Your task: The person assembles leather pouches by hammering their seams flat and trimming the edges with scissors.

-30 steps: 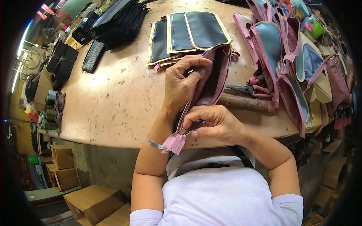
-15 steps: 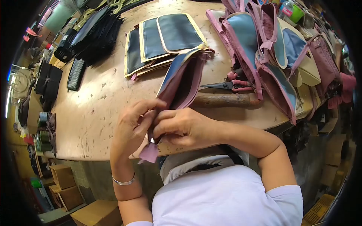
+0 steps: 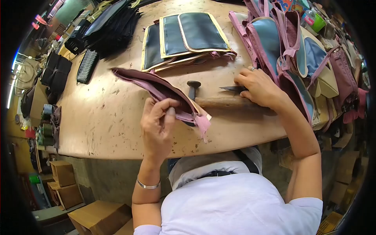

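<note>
My left hand point(image 3: 158, 125) pinches the edge of a pink-trimmed pouch point(image 3: 156, 88), which hangs above the table with its opening showing and a pink tab at its right end. Farther right, my right hand point(image 3: 256, 87) is closed over the scissors point(image 3: 234, 89); their dark blades point left and the handles are hidden under the fingers. Just below lies a hammer point(image 3: 223, 102) with a wooden handle, its metal head to the left, near the pouch.
Dark panels with yellow edging point(image 3: 203, 33) lie at the back middle of the table point(image 3: 98, 129). Pink and blue pouches point(image 3: 268, 35) are heaped at the right. Black pieces point(image 3: 113, 31) and a black woven item point(image 3: 87, 66) are at the back left.
My right hand has let go of the pouch and moved right onto the scissors. The pouch has swung round in my left hand, its tab now pointing right. The hammer head has come into view.
</note>
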Demonstrator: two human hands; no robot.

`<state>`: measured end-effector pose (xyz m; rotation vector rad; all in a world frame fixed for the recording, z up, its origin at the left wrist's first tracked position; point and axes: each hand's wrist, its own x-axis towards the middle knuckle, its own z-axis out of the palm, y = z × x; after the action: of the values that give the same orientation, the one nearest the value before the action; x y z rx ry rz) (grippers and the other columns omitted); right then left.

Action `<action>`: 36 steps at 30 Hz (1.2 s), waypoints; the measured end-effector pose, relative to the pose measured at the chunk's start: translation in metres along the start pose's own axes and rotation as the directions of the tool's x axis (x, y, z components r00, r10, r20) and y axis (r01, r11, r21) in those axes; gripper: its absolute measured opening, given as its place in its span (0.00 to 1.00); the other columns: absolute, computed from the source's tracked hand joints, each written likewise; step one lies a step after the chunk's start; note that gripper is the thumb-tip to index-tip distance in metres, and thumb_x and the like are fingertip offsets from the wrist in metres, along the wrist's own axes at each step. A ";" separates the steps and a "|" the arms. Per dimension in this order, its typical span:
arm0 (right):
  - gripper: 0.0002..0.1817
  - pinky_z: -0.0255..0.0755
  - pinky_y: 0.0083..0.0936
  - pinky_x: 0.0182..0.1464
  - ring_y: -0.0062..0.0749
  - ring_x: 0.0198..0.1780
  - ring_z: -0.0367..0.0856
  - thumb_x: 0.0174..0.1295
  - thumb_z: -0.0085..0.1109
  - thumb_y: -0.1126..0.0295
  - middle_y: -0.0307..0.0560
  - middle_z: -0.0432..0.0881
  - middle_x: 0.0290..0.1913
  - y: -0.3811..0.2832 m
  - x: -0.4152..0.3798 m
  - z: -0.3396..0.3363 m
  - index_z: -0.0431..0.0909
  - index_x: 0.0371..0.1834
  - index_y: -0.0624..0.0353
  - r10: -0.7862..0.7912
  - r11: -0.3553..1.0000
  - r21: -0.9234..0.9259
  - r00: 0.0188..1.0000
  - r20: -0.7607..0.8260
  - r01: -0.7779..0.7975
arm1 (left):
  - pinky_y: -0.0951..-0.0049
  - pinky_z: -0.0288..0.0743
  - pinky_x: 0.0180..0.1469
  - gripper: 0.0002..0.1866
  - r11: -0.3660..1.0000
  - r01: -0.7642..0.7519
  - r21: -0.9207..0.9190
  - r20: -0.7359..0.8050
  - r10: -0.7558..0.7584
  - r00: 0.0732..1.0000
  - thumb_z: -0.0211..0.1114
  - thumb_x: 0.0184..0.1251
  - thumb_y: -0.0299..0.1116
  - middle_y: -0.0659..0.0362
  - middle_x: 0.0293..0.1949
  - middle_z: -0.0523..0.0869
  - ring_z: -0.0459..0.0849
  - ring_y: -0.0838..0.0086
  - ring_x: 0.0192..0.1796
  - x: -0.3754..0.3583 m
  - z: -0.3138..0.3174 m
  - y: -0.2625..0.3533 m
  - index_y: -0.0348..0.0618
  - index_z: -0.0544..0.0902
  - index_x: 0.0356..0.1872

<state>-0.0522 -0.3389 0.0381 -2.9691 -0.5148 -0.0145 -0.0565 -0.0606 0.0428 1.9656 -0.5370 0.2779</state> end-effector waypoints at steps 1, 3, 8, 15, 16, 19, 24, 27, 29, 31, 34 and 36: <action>0.15 0.67 0.36 0.47 0.44 0.45 0.73 0.49 0.61 0.72 0.49 0.74 0.38 -0.001 -0.004 -0.003 0.74 0.41 0.61 0.055 0.998 -0.012 0.998 -0.031 -0.055 | 0.81 0.64 0.30 0.07 0.999 -0.015 -0.030 -0.021 0.015 1.000 0.53 0.60 0.19 0.62 0.31 0.69 0.68 0.81 0.28 -0.001 -0.002 -0.002 0.35 0.79 0.34; 0.14 0.69 0.36 0.44 0.44 0.43 0.74 0.51 0.60 0.71 0.49 0.74 0.37 -0.007 -0.023 -0.007 0.73 0.41 0.62 0.165 0.985 -0.032 0.983 -0.086 -0.168 | 0.80 0.63 0.30 0.05 0.995 -0.041 -0.094 -0.060 0.036 0.998 0.53 0.60 0.20 0.62 0.30 0.68 0.67 0.81 0.28 -0.006 -0.008 -0.010 0.35 0.78 0.33; 0.12 0.72 0.34 0.38 0.44 0.39 0.76 0.56 0.55 0.67 0.48 0.74 0.37 -0.002 -0.059 -0.007 0.73 0.41 0.63 0.221 0.957 -0.178 0.973 -0.061 -0.228 | 0.80 0.63 0.37 0.05 0.999 0.001 -0.040 -0.060 -0.004 0.998 0.56 0.62 0.27 0.58 0.33 0.69 0.68 0.76 0.36 -0.010 -0.032 -0.012 0.36 0.76 0.33; 0.09 0.73 0.31 0.36 0.38 0.38 0.77 0.54 0.55 0.68 0.45 0.75 0.33 0.005 -0.057 0.002 0.72 0.36 0.59 0.117 0.945 -0.286 0.979 -0.167 -0.162 | 0.69 0.68 0.47 0.29 0.992 -0.123 -0.040 0.124 0.127 0.984 0.75 0.39 0.45 0.56 0.39 0.71 0.69 0.65 0.45 -0.017 -0.029 -0.011 0.39 0.79 0.43; 0.09 0.72 0.31 0.36 0.38 0.37 0.77 0.53 0.55 0.68 0.44 0.76 0.33 0.005 -0.056 0.005 0.72 0.36 0.58 0.128 0.938 -0.294 0.971 -0.200 -0.184 | 0.68 0.68 0.47 0.29 0.984 -0.162 0.076 0.143 0.150 0.978 0.76 0.35 0.42 0.55 0.39 0.71 0.69 0.64 0.45 -0.016 -0.030 -0.005 0.40 0.80 0.43; 0.09 0.69 0.32 0.37 0.37 0.37 0.77 0.51 0.56 0.69 0.43 0.77 0.31 0.007 -0.049 0.004 0.72 0.35 0.57 0.082 0.948 -0.291 0.983 -0.166 -0.128 | 0.68 0.69 0.45 0.30 0.924 -0.182 0.337 0.101 0.157 0.983 0.77 0.25 0.29 0.55 0.39 0.71 0.69 0.64 0.42 -0.021 -0.024 -0.005 0.43 0.80 0.42; 0.11 0.66 0.33 0.42 0.37 0.37 0.77 0.45 0.60 0.67 0.45 0.79 0.31 -0.009 -0.026 0.012 0.74 0.33 0.56 0.041 0.964 -0.244 0.967 -0.252 -0.104 | 0.70 0.71 0.43 0.24 0.889 -0.167 0.426 -0.081 0.221 0.972 0.75 0.31 0.25 0.56 0.39 0.74 0.72 0.65 0.43 -0.025 -0.014 -0.006 0.43 0.81 0.38; 0.10 0.64 0.33 0.43 0.38 0.35 0.77 0.44 0.60 0.66 0.44 0.79 0.28 -0.013 -0.015 0.005 0.75 0.29 0.56 0.062 0.973 -0.214 0.988 -0.141 -0.091 | 0.69 0.75 0.40 0.22 0.894 -0.302 0.331 0.001 0.320 0.947 0.74 0.33 0.24 0.55 0.41 0.76 0.76 0.64 0.44 -0.016 -0.005 0.002 0.43 0.80 0.37; 0.09 0.63 0.34 0.42 0.39 0.34 0.77 0.43 0.60 0.66 0.44 0.79 0.26 -0.014 -0.011 0.000 0.76 0.28 0.56 0.094 0.981 -0.157 0.988 -0.124 -0.113 | 0.71 0.76 0.36 0.21 0.931 -0.317 0.179 0.052 0.313 0.948 0.73 0.34 0.23 0.56 0.41 0.76 0.78 0.64 0.41 -0.014 0.001 0.001 0.44 0.80 0.36; 0.10 0.63 0.34 0.42 0.40 0.33 0.77 0.42 0.60 0.66 0.44 0.79 0.24 -0.019 -0.011 -0.010 0.77 0.28 0.56 0.141 0.986 -0.060 0.975 -0.171 -0.153 | 0.72 0.74 0.31 0.21 0.945 -0.294 0.147 0.039 0.291 0.956 0.74 0.32 0.26 0.57 0.39 0.75 0.76 0.67 0.36 -0.014 0.003 0.005 0.43 0.79 0.35; 0.16 0.62 0.30 0.45 0.39 0.34 0.76 0.43 0.59 0.68 0.48 0.79 0.29 -0.020 -0.021 -0.029 0.77 0.38 0.60 0.114 0.960 0.277 0.968 -0.226 -0.048 | 0.72 0.70 0.28 0.23 0.917 -0.347 0.195 0.091 0.335 0.938 0.76 0.28 0.29 0.57 0.37 0.73 0.72 0.68 0.32 -0.015 0.003 0.001 0.43 0.78 0.33; 0.20 0.60 0.28 0.51 0.39 0.36 0.76 0.44 0.59 0.69 0.49 0.78 0.35 -0.028 -0.029 -0.047 0.75 0.44 0.62 0.115 0.842 0.538 0.960 -0.254 0.042 | 0.71 0.69 0.29 0.23 0.890 -0.405 0.209 0.132 0.384 0.914 0.76 0.27 0.30 0.57 0.36 0.73 0.71 0.67 0.32 -0.013 0.008 0.001 0.43 0.78 0.32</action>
<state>-0.0882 -0.3283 0.0869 -2.3662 -0.3488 -0.2392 -0.0683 -0.0647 0.0348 2.0880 -1.0051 0.5325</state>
